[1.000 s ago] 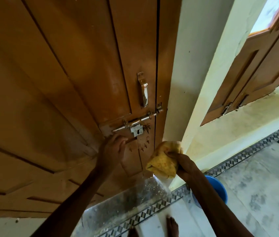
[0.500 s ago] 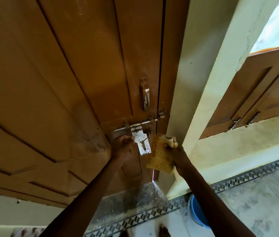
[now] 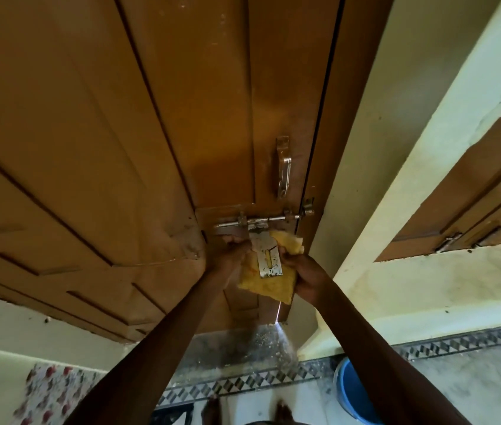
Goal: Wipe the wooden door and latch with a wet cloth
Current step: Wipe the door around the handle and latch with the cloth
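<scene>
A brown wooden door [image 3: 120,133] fills the upper left. Its metal sliding latch [image 3: 261,222] runs across to the frame, and the latch's hasp plate [image 3: 269,256] is lifted outward. My left hand [image 3: 232,253] grips the left edge of that plate. My right hand [image 3: 302,274] holds a yellow cloth [image 3: 273,286] bunched behind and under the plate, pressed against it. A metal pull handle [image 3: 283,170] sits above the latch.
A pale wall pillar [image 3: 396,179] stands right of the door. A wooden window shutter [image 3: 473,210] is at far right. A blue bucket [image 3: 350,391] stands on the floor at lower right. My bare feet [image 3: 212,409] are near a patterned tile strip [image 3: 457,342].
My left hand rose from the door panel and lifted the hasp plate. My right hand brought the cloth up from beside the door edge to behind the plate. The view tilted closer.
</scene>
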A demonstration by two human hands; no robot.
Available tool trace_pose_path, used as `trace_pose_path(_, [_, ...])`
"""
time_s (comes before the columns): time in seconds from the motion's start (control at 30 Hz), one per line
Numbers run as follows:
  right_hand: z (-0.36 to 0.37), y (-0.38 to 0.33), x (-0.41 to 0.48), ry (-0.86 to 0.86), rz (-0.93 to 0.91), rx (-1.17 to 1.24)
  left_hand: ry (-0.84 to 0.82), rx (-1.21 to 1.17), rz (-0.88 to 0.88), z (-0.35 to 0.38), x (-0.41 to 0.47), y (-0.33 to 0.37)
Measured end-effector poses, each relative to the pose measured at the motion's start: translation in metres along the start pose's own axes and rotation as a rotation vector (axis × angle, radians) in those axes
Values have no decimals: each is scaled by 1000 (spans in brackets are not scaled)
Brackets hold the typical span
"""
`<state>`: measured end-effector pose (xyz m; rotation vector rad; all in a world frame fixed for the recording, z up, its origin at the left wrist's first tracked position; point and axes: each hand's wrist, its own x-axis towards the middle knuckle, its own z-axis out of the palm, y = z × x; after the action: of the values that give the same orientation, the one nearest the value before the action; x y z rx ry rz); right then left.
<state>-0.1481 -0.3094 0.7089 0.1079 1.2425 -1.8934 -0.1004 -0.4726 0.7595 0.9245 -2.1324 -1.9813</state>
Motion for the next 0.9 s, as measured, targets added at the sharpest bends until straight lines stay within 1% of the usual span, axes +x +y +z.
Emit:
trace_pose_path(0.1, [1, -2, 1, 4, 9, 0, -22, 40, 51, -7, 1, 5])
trace_pose_path(0.23, [21, -31, 19, 89, 24, -62, -33, 92, 62, -5, 5, 6])
trace_pose_path(0.3, [18, -24, 15, 124, 46, -51, -70, 100, 58, -7, 3, 7])
trace_pose_path(0.4, [0, 3, -6, 72, 106, -16, -135, 33, 78, -13, 4, 9])
trace_pose_path(0.47, [-5, 5, -10, 65, 130, 12, -126, 36, 81, -14, 5, 10])
trace_pose_path(0.53, [6, -10, -6, 61, 107, 35, -129, 43, 90, -13, 6, 11])
trace_pose_path(0.7, [37, -48, 20, 209, 146, 57, -64, 33, 62, -10, 8, 6])
trace_pose_path(0.8, [35, -39, 13, 147, 105, 78, 3, 39, 62, -12, 13, 3])
trace_pose_path(0.9, [23, -21, 3, 60, 62, 93, 0, 22, 76, -17, 16, 1])
